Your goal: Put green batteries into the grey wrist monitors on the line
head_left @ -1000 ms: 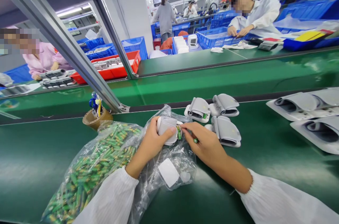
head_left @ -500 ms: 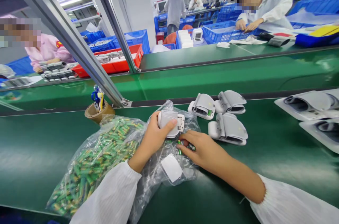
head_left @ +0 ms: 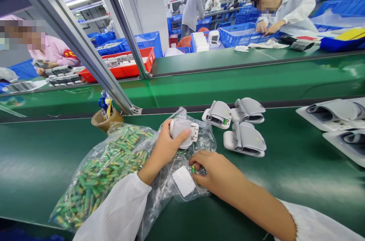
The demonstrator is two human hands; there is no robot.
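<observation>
My left hand (head_left: 165, 148) is closed round a white wrist cuff device (head_left: 184, 132), held up with its open battery slot facing right. Below it my right hand (head_left: 215, 172) is curled over a clear plastic bag (head_left: 176, 180), its fingers pinching green batteries (head_left: 194, 167) beside a white battery cover (head_left: 184, 181) lying on the bag. To the left a larger clear bag full of green batteries (head_left: 105, 174) rests on the green table (head_left: 42, 157).
Three grey cuff devices (head_left: 242, 130) lie to the right of my hands, and white trays with cuffs (head_left: 336, 117) sit at the far right. A brown tape roll with pens (head_left: 106, 117) stands behind the bag. People work across the green conveyor (head_left: 228, 81) beside blue and red crates.
My right hand has dropped from the device's battery slot down to the plastic bag, toward me. The left hand still holds the device, whose empty slot now shows.
</observation>
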